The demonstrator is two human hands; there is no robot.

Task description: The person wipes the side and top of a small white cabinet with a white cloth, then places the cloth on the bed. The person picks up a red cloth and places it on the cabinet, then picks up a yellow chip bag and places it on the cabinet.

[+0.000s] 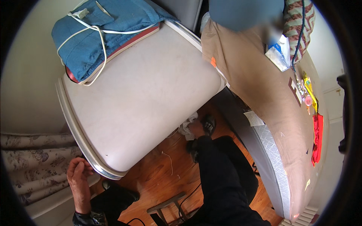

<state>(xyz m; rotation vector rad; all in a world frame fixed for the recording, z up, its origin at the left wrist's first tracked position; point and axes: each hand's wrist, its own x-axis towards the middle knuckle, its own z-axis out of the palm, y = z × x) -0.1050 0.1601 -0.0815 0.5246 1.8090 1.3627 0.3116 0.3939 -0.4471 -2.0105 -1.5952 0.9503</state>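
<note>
My left hand (78, 177) is beside the near left corner of a pale tabletop (139, 98) with rounded corners and a shiny metal rim. Its fingers are curled in and the thumb lies against them. The fingertips come close to the rim; whether they touch it I cannot tell. Anything inside the curled fingers is hidden. My right hand is out of view. On the tabletop's far left part lies a blue cloth (132, 15) over something with a red edge, and a white cord (101, 37) loops across it.
To the right stands a bed (256, 75) under a brown sheet, with a red cloth strip (317, 139), a yellow packet (310, 88) and a blue-white package (278, 54). Flowered curtains (34, 158) hang at left. A wooden frame (169, 207) and dark cables are on the floor near my legs.
</note>
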